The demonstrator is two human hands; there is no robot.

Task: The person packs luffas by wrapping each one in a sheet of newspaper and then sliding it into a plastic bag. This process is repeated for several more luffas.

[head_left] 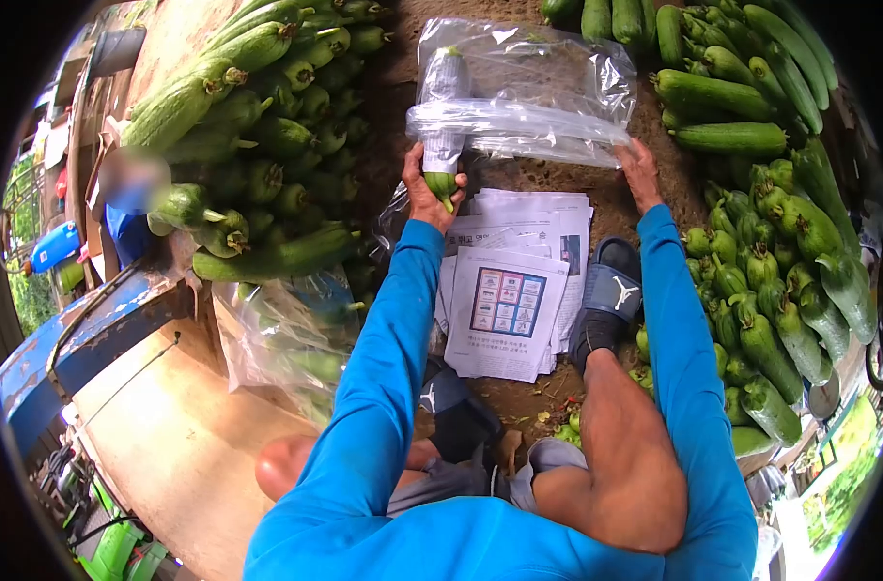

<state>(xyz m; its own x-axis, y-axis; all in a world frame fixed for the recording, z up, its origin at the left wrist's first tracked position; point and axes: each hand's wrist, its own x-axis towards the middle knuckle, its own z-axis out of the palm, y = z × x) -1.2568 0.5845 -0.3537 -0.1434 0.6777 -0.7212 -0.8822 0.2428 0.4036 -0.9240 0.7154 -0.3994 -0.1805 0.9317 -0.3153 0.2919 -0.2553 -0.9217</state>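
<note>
My left hand point(430, 192) is wrapped round the lower end of a green gourd point(442, 184), whose upper part is covered in printed paper. The wrapped gourd lies at the left side of a clear plastic bag point(533, 73). The bag's rolled or gathered edge runs across it toward my right hand point(640, 174), whose fingers close on its right end. A stack of printed sheets point(504, 310) rests on the ground between my feet, below both hands.
Green gourds are piled at the left point(267, 136) and at the right point(761, 281). Another plastic bag point(296, 339) holds gourds at the lower left, near a blue metal frame point(92, 329). My sandal point(611, 286) stands beside the papers.
</note>
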